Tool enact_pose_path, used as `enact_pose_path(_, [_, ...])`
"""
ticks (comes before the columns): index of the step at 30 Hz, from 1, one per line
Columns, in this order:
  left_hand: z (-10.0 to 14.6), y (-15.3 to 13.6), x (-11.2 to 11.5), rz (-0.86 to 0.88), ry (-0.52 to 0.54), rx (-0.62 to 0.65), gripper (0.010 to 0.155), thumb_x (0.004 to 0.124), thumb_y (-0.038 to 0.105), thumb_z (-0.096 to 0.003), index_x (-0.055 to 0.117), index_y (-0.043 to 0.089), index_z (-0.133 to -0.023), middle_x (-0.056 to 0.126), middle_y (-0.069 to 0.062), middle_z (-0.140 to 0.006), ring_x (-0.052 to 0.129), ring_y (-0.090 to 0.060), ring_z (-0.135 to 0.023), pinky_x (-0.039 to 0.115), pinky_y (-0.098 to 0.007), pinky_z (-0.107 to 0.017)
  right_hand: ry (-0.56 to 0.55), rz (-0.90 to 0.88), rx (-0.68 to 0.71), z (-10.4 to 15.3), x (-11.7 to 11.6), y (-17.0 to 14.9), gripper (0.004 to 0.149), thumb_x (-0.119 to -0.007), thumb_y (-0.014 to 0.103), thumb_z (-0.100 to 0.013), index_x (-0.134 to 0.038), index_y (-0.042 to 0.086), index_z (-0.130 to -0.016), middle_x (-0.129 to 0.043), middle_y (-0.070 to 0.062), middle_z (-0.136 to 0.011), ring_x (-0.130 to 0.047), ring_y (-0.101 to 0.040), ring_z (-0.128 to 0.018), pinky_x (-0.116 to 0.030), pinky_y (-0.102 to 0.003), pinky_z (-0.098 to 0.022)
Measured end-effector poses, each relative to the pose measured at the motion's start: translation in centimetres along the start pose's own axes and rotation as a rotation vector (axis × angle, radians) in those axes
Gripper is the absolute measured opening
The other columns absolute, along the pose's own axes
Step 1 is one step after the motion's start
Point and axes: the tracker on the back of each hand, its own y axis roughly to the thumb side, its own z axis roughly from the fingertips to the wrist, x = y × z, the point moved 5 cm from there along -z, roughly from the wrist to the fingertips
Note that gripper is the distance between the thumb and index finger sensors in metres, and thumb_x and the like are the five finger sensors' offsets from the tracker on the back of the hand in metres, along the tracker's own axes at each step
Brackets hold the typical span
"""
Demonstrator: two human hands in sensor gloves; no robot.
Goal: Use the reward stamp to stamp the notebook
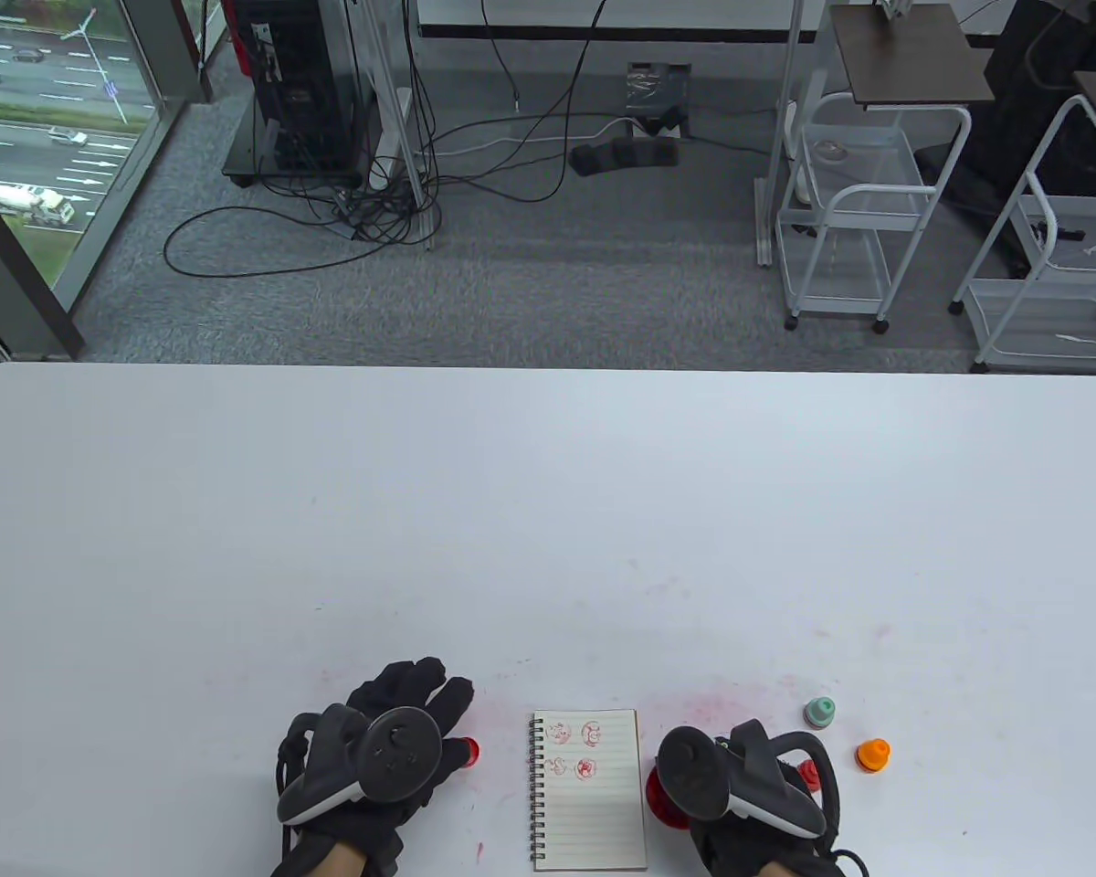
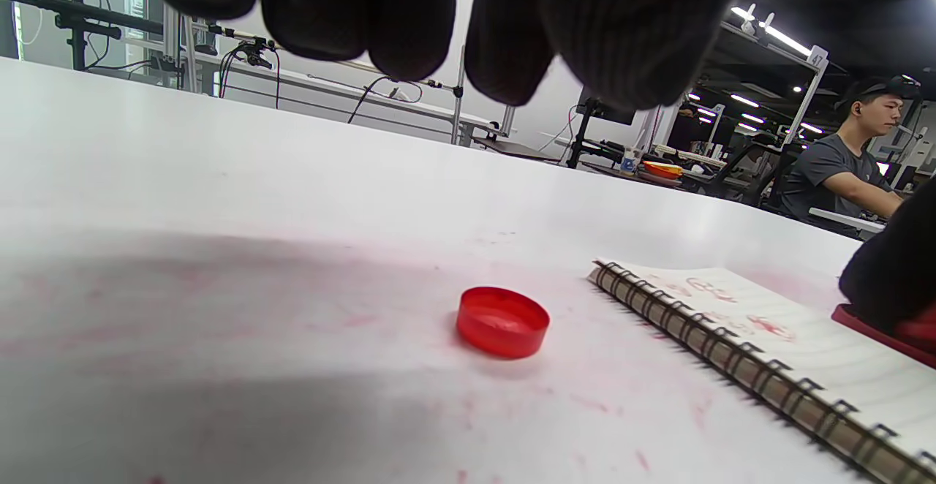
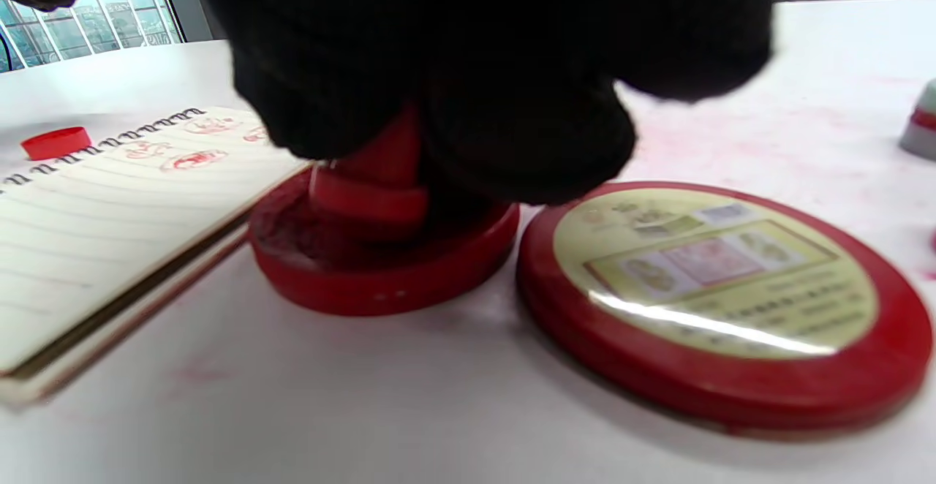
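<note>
A small spiral notebook lies open at the table's near edge, with several red stamp prints on its top lines. My right hand is just right of it and grips a red stamp, which stands pressed into an open red ink pad. The pad touches the notebook's right edge. My left hand lies spread and empty to the left of the notebook. A red cap sits on the table between the left hand and the notebook.
The ink pad's lid, red with a yellow label, lies right of the pad. A teal stamp and an orange stamp stand to the right of my right hand. The table has pink ink smears near the notebook.
</note>
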Motion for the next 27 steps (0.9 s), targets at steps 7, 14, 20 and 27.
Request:
enact_pose_path(7, [-0.1, -0.1, 0.0, 0.002, -0.012, -0.004, 0.068, 0.079, 0.047, -0.0462, 0.074, 0.02, -0.108, 0.063, -0.019, -0.116, 0.066, -0.046, -0.102, 0.062, -0.062, -0.071, -0.105, -0.025, 0.028, 0.7, 1.8, 0.6, 0.045, -0.085, 0.029, -0.041, -0.085, 0.021, -0.085, -0.098, -0.01, -0.077, -0.101, -0.019, -0.039, -0.09, -0.031, -0.027])
enact_pose_path(14, [0.2, 0.3, -0.3, 0.029, -0.026, 0.044, 0.074, 0.076, 0.057, -0.0456, 0.07, 0.022, -0.111, 0.06, -0.019, -0.118, 0.063, -0.048, -0.104, 0.06, -0.065, -0.072, -0.228, -0.097, 0.084, 0.0, 2.4, 2.6, 0.054, -0.084, 0.025, -0.041, -0.072, 0.014, -0.092, -0.089, -0.013, -0.083, -0.099, -0.022, -0.046, -0.088, -0.034, -0.032])
enact_pose_path(20, [0.3, 0.1, -0.6, 0.073, -0.018, 0.055, 0.08, 0.071, 0.064, -0.0456, 0.065, 0.023, -0.114, 0.057, -0.02, -0.12, 0.061, -0.05, -0.105, 0.058, -0.067, -0.073, -0.261, -0.043, 0.141, -1.0, 2.0, 4.5, 0.048, -0.086, 0.026, -0.039, -0.078, 0.017, -0.085, -0.093, -0.011, -0.079, -0.1, -0.021, -0.046, -0.09, -0.034, -0.032])
enact_pose_path(27, [0.3, 0.2, -0.5, 0.072, -0.021, 0.056, 0.08, 0.069, 0.064, -0.0462, 0.064, 0.023, -0.115, 0.056, -0.02, -0.121, 0.06, -0.05, -0.105, 0.057, -0.067, -0.073, -0.274, -0.014, 0.151, -1.5, 1.7, 4.7, 0.047, -0.087, 0.026, -0.038, -0.081, 0.017, -0.083, -0.094, -0.011, -0.077, -0.1, -0.02, -0.044, -0.09, -0.034, -0.032])
